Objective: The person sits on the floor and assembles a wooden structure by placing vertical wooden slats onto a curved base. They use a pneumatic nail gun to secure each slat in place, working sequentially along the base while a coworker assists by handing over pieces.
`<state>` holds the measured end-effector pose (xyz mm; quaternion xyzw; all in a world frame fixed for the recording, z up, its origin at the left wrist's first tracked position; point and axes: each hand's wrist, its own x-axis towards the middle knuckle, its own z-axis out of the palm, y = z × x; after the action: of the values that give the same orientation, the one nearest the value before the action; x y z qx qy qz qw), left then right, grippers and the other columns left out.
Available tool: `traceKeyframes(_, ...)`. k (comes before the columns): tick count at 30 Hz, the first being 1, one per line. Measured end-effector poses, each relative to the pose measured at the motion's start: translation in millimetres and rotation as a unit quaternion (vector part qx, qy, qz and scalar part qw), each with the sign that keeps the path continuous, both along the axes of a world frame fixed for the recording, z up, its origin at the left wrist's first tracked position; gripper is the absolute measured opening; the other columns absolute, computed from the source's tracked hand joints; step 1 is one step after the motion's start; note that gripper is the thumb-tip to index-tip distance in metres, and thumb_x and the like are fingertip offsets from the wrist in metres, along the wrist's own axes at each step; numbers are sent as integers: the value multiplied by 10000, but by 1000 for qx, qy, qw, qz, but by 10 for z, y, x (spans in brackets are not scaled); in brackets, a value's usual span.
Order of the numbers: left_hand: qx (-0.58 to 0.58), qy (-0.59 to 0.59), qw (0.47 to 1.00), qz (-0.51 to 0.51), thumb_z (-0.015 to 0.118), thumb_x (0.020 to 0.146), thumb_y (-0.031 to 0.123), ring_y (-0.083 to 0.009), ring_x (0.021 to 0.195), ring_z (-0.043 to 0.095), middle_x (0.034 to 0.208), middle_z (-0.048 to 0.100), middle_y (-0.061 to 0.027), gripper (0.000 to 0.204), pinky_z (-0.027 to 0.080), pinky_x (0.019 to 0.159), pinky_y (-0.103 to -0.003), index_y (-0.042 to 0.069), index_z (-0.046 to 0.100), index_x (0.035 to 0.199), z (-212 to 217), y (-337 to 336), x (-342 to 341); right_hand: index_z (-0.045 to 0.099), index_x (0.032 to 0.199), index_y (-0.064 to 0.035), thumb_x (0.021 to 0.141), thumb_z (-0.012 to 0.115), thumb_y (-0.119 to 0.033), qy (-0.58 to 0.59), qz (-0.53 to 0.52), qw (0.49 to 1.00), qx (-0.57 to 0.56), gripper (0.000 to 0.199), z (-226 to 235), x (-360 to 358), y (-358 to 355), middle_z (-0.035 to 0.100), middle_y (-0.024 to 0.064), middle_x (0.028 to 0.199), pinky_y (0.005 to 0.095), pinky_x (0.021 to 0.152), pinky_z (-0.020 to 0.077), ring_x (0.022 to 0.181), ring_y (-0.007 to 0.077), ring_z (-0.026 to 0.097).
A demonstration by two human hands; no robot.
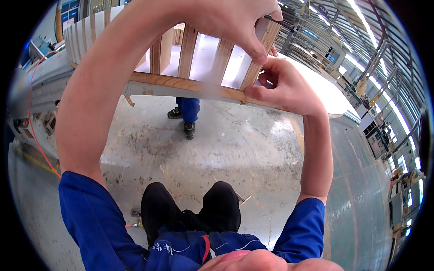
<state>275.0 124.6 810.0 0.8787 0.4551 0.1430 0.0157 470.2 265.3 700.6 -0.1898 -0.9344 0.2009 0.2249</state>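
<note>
Nearest: own blue sleeves and black shoes point(190, 210) on a scuffed concrete floor point(235, 144), thin wood offcut point(242, 198) just beside the right shoe. Both forearms raised to a wooden slatted frame point(190, 83) held up at head height, spanning the view left to right. Right hand point(289, 88) clamped on the frame's lower rail near its right end, fingers curled around the edge, thumb along the rail. Left hand point(235, 20) arched over from above, closed on the end slat point(262, 49), thumb and fingertips pinching its top. The two hands sit just beside each other, almost touching. Slats stand upright between the rails, white panel point(203, 56) showing through the gaps. Beyond the frame: another person's blue trouser legs and dark shoes point(186, 119) on the floor. Left side: grey machine bench with an orange cable point(38, 131). Far right: rows of workshop machines point(375, 131), small and bent by the lens
</note>
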Motion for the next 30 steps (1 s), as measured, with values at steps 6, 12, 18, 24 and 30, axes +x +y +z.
traceKeyframes(6,26,32,992,121,758,763,238,-265,733,707,859,729,-202,410,567,633,-347,-103,664,970,-61,-30,217,725,997,50,763,789,-347,-4,1,1000,0,465,9,-2,-14,620,42,792,237,592,398,675,105,531)
traceKeyframes(12,62,33,991,113,758,759,258,-280,794,726,936,743,-219,445,581,692,-362,-92,662,1015,-109,-78,206,715,1038,45,771,803,-349,-11,0,1000,7,485,-8,17,12,610,32,790,241,592,388,693,98,535)
traceKeyframes(18,57,16,991,124,764,776,265,-307,904,724,974,733,-217,473,579,772,-377,-86,646,1070,-60,-123,194,602,1245,29,850,858,-233,212,102,971,-39,539,-19,63,30,652,104,1159,315,926,565,1127,172,634)
traceKeyframes(24,32,15,996,80,767,796,242,-285,893,706,966,714,-200,453,568,774,-369,-77,635,1089,-22,-74,103,654,1268,3,993,675,-131,424,136,882,154,307,59,-164,-25,706,116,1199,329,993,547,1152,192,665)
traceKeyframes(30,117,22,991,57,759,793,201,-239,812,677,885,700,-156,335,534,711,-353,-46,637,982,-213,34,120,619,1227,50,987,603,57,424,166,884,103,241,-27,-366,-93,673,113,1123,344,1020,528,1090,175,660)
